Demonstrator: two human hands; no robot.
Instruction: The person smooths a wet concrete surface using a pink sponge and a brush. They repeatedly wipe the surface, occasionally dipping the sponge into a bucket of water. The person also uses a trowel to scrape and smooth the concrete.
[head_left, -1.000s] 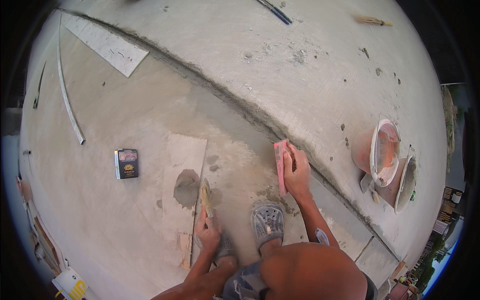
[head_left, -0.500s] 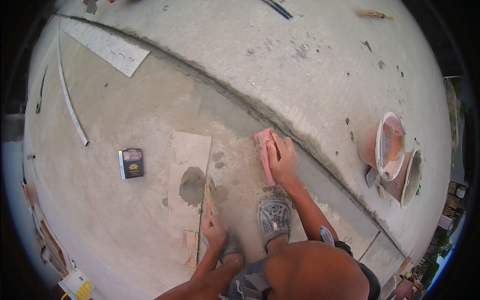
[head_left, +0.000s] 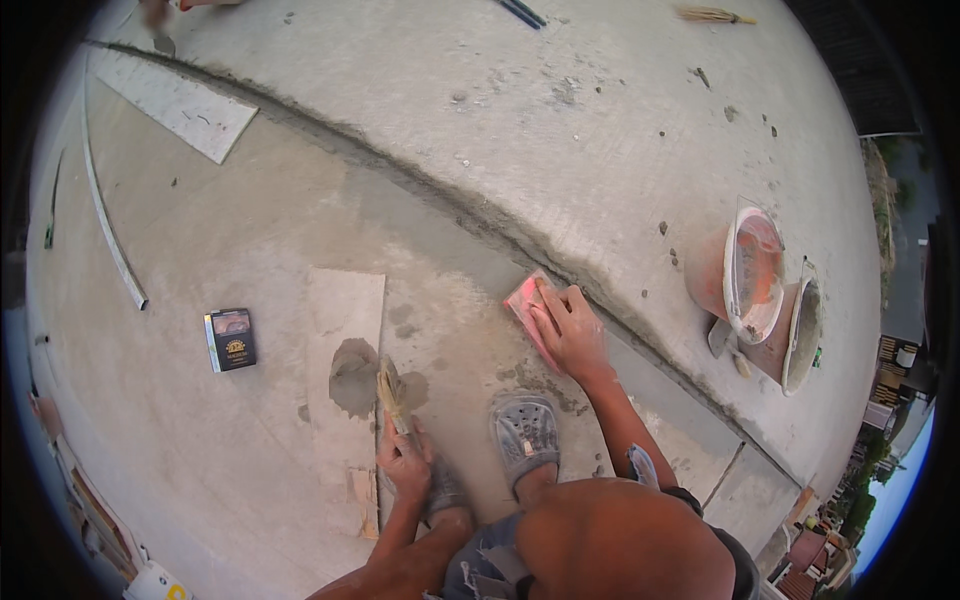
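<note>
Slanting more than a second ago, the pink block sits mid-frame near the groove; the right hand wraps its fingers over it, a steadying grip, though contact with the floor is unclear. Lower centre, the left hand closes its fingers round the straw brush, leaving bristles free beside the mortar

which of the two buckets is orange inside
The upper bucket, nearer the right hand; its inside shows orange, while the lower bucket beside it looks grey inside.

A head-worn fisheye looks down past the knee — left hand and right hand near — onto concrete floor.
</note>
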